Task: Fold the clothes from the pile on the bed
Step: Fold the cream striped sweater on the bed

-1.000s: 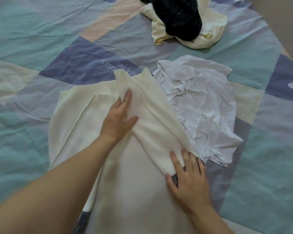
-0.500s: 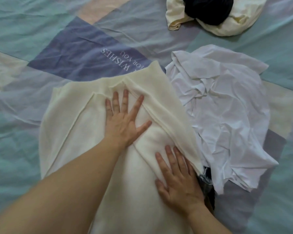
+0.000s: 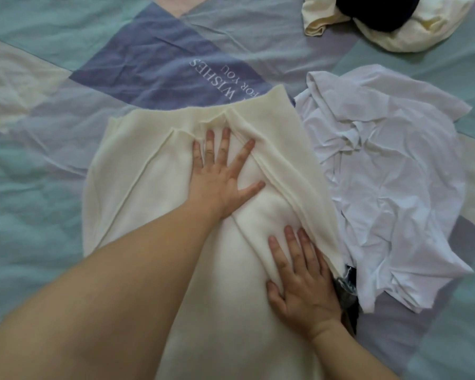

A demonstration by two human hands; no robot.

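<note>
A cream knit garment (image 3: 154, 193) lies spread on the bed in front of me, its right side folded inward in a long diagonal flap. My left hand (image 3: 221, 174) presses flat on its upper middle, fingers apart. My right hand (image 3: 302, 281) lies flat on the lower part of the flap, fingers spread, near its right edge. A crumpled white garment (image 3: 390, 182) lies just right of the cream one. At the top right is the pile: a pale yellow garment (image 3: 412, 31) wrapped around a black garment (image 3: 376, 12).
The bed is covered by a patchwork sheet (image 3: 52, 58) in teal, blue and cream, with upside-down lettering on a blue patch (image 3: 220, 75). A small dark item (image 3: 347, 294) peeks out between the cream and white garments beside my right hand.
My left hand let go of the raised flap, laid it down and now presses flat on it. My right hand slid up onto the flap. The view shifted closer.
</note>
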